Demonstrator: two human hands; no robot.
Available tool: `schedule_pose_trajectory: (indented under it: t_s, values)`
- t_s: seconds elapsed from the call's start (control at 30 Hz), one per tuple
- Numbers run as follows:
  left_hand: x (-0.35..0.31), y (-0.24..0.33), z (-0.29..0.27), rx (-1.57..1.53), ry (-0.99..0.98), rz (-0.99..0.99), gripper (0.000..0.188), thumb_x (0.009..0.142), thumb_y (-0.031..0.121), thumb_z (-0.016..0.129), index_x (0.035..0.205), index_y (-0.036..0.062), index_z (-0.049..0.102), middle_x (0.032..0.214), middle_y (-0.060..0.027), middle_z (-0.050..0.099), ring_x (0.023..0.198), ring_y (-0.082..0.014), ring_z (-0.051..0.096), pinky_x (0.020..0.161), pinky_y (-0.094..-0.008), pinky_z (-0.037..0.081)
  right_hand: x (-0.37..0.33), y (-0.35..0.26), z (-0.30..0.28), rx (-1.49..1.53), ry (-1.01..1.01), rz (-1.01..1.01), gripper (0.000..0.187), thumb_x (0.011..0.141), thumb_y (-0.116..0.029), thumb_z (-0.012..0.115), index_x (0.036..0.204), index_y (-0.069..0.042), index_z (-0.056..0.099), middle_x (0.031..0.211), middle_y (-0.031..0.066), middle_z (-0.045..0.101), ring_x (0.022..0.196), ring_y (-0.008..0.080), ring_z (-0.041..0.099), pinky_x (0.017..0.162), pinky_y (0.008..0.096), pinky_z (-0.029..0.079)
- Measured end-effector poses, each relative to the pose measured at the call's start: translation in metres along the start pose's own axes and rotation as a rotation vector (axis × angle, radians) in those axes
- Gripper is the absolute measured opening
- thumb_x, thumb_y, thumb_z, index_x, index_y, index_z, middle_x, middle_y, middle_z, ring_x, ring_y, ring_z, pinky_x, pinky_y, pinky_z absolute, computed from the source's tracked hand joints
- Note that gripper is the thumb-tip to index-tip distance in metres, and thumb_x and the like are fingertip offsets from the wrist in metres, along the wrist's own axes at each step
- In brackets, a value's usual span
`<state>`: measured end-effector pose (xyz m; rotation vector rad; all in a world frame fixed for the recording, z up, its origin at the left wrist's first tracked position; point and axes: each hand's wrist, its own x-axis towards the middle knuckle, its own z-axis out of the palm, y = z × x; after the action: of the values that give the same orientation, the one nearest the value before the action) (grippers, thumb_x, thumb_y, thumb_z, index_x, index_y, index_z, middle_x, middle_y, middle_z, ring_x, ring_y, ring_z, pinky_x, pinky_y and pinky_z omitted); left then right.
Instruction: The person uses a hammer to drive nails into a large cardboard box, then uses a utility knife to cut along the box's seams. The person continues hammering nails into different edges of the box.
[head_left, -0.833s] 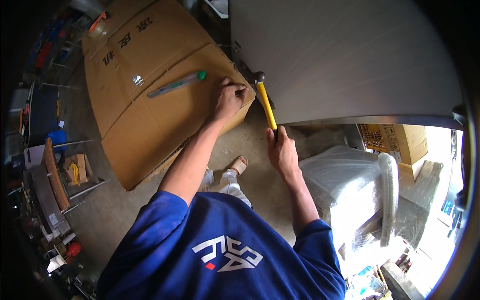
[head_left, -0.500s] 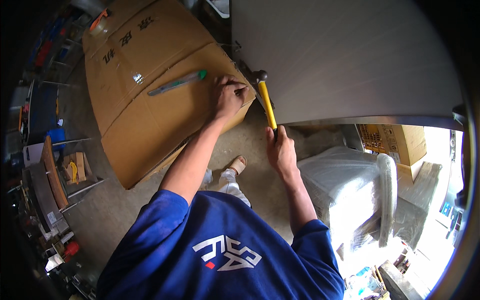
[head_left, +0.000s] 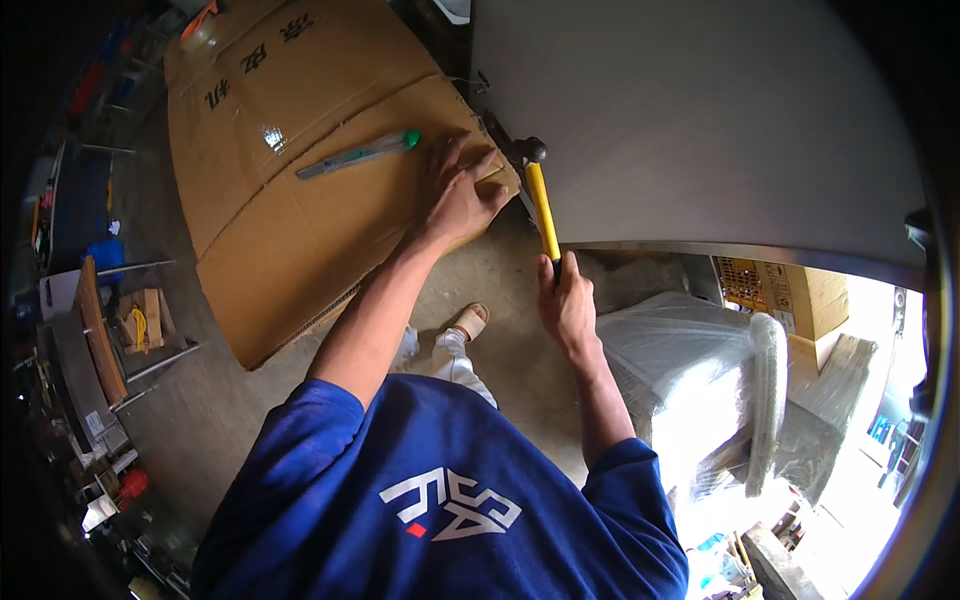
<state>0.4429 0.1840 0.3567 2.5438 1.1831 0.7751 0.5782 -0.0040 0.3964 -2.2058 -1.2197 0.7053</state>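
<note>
Our right hand point(head_left: 566, 300) was clamped, fingers curled tight, round the black grip at the lower end of a yellow-handled hammer with a dark metal head point(head_left: 541, 205). The handle rose nearly upright from the fist, and the head met a small dark metal fitting point(head_left: 500, 135) at the left edge of a large grey flat panel point(head_left: 700, 130). Our left hand point(head_left: 460, 195) lay palm down, fingers together and slightly bent, on the right corner of a broad brown corrugated cardboard sheet point(head_left: 290, 210), gripping nothing, just beside the hammer head. Farther left on the cardboard, well apart from the hand, lay a slim grey utility knife with a green end point(head_left: 360, 154). Below our right forearm stood a bundle wrapped in clear plastic film point(head_left: 690, 350) on the concrete floor point(head_left: 200, 420).
</note>
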Motion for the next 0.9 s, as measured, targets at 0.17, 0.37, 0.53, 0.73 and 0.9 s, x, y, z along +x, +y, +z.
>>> schedule_pose_trajectory:
  t_s: [0.17, 0.37, 0.53, 0.73, 0.9]
  values:
    - [0.001, 0.004, -0.001, -0.051, -0.069, -0.083, 0.056, 0.08, 0.039, 0.073, 0.129, 0.0116, 0.069, 0.145, -0.0227, 0.046, 0.138, -0.0415, 0.037, 0.119, -0.0554, 0.025, 0.003, 0.004, 0.003, -0.031, -0.02, 0.01, 0.035, 0.103, -0.034, 0.056, 0.094, -0.002, 0.046, 0.067, 0.03, 0.061, 0.067, 0.0531, 0.061, 0.055, 0.0583, 0.046]
    - [0.001, 0.0, -0.002, 0.021, -0.022, -0.019, 0.055, 0.081, 0.041, 0.073, 0.128, 0.0124, 0.069, 0.144, -0.0213, 0.047, 0.137, -0.0416, 0.039, 0.118, -0.0591, 0.023, -0.001, 0.002, 0.006, -0.035, 0.03, 0.002, 0.035, 0.102, -0.034, 0.057, 0.093, -0.002, 0.046, 0.068, 0.0304, 0.061, 0.067, 0.0528, 0.061, 0.055, 0.0584, 0.047]
    - [0.002, 0.001, -0.002, -0.067, -0.032, -0.047, 0.056, 0.078, 0.041, 0.076, 0.124, 0.0098, 0.071, 0.141, -0.0224, 0.049, 0.134, -0.0448, 0.041, 0.118, -0.0576, 0.026, -0.003, -0.007, 0.005, -0.019, 0.067, -0.007, 0.033, 0.101, -0.031, 0.058, 0.093, -0.002, 0.046, 0.066, 0.0296, 0.061, 0.065, 0.0524, 0.06, 0.054, 0.058, 0.047]
    - [0.0, 0.002, -0.001, -0.007, -0.019, -0.039, 0.055, 0.077, 0.042, 0.075, 0.123, 0.0109, 0.072, 0.14, -0.0215, 0.05, 0.134, -0.0419, 0.042, 0.117, -0.0553, 0.029, 0.0, 0.003, 0.014, -0.1, 0.01, -0.002, 0.034, 0.101, -0.033, 0.058, 0.092, -0.002, 0.046, 0.066, 0.0298, 0.061, 0.065, 0.0524, 0.061, 0.054, 0.0591, 0.047]
    - [0.003, -0.003, 0.002, -0.072, 0.01, -0.04, 0.053, 0.077, 0.041, 0.076, 0.122, 0.0118, 0.073, 0.139, -0.0213, 0.05, 0.134, -0.0411, 0.042, 0.116, -0.0534, 0.03, -0.003, -0.011, 0.007, 0.0, 0.12, 0.003, 0.033, 0.101, -0.032, 0.058, 0.093, -0.003, 0.047, 0.068, 0.0306, 0.062, 0.067, 0.0527, 0.062, 0.056, 0.0597, 0.048]
